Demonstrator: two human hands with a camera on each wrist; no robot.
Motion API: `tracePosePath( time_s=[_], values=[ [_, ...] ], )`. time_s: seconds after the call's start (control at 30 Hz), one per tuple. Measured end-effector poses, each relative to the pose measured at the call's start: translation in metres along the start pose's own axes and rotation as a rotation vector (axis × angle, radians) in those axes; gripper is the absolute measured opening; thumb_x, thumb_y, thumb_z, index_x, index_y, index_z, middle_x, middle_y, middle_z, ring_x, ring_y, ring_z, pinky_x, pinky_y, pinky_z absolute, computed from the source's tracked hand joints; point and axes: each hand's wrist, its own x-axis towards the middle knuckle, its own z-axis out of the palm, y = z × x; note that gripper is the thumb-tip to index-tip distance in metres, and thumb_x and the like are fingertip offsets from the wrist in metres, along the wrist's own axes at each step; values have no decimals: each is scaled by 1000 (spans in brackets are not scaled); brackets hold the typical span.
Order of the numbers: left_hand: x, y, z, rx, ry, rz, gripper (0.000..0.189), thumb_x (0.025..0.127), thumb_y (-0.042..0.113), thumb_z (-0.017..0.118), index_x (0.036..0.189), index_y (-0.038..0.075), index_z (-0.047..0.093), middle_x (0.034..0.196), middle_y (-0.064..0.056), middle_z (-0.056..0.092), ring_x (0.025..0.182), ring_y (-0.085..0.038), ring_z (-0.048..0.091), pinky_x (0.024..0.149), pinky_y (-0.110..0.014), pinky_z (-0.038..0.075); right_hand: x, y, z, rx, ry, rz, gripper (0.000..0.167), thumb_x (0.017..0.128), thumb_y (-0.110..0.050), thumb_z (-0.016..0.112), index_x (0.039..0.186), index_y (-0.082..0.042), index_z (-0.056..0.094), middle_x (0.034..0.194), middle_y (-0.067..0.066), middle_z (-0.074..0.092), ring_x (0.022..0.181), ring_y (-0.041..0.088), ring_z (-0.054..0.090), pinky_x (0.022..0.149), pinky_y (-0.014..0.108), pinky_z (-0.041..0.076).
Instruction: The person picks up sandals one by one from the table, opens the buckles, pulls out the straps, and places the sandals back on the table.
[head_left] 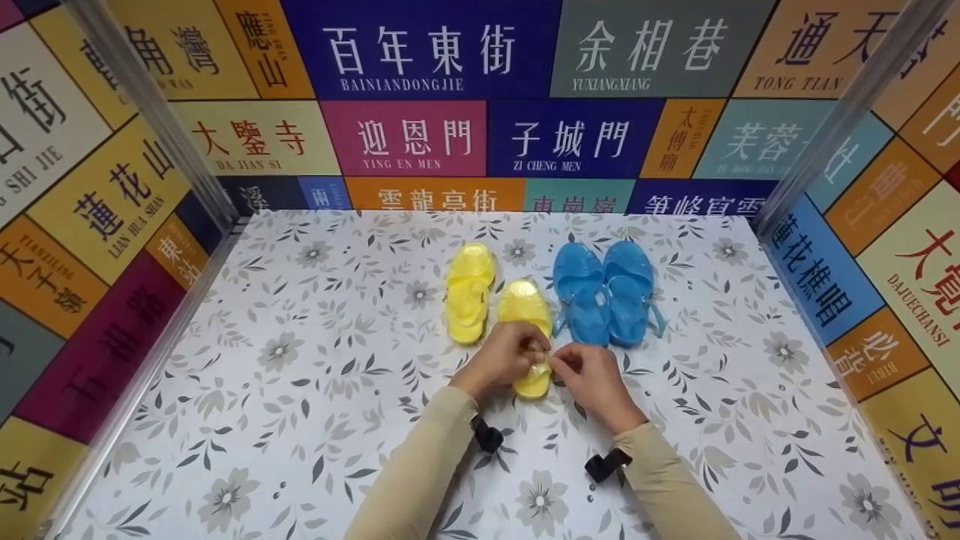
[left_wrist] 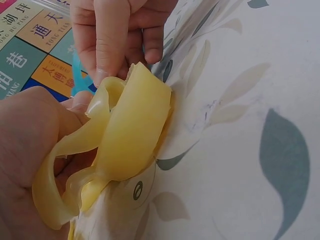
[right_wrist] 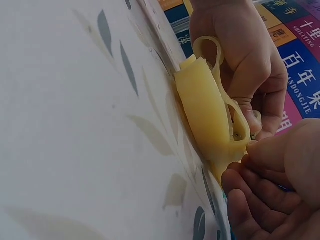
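Observation:
A yellow sandal lies sole down on the patterned cloth, toe pointing away. My left hand bends over its strap from the left, thumb and fingers pinching the strap end near a small buckle. From the right, my right hand pinches the same ankle strap between thumb and forefinger. The strap loops up beside the heel in the right wrist view. In the left wrist view, the right fingertips meet the strap by the heel. Fingers partly hide the buckle.
The second yellow sandal lies to the left and slightly farther back. A pair of blue sandals stands close on the right, straps hanging at the sides. Behind the flowered cloth rise walls of coloured signs.

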Motion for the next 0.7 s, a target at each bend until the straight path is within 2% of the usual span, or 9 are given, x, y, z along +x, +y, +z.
tracePosePath(
  time_s=[0.23, 0.43, 0.7],
  values=[
    [-1, 2, -1, 26, -4, 36, 19, 90, -7, 69, 98, 8, 79, 87, -1, 71, 79, -10, 59, 70, -21, 53, 4, -6, 3, 14, 3, 8, 8, 97, -13, 76, 92, -7, 80, 81, 1, 74, 73, 13, 64, 64, 25, 53],
    [0, 4, 0, 28, -7, 19, 18, 90, -6, 71, 97, 8, 79, 87, 0, 72, 78, -9, 61, 69, -21, 53, 6, -8, 3, 35, -5, 25, 9, 97, -10, 73, 92, -5, 79, 80, 2, 72, 71, 14, 63, 62, 25, 53],
    [-1, 2, 1, 2, 34, 30, 20, 88, -8, 72, 98, 7, 79, 88, 0, 74, 80, -9, 63, 73, -21, 55, 5, -7, 3, 34, -12, 50, 10, 98, -15, 74, 95, -7, 79, 84, 2, 73, 75, 16, 64, 66, 26, 54]
  ],
)
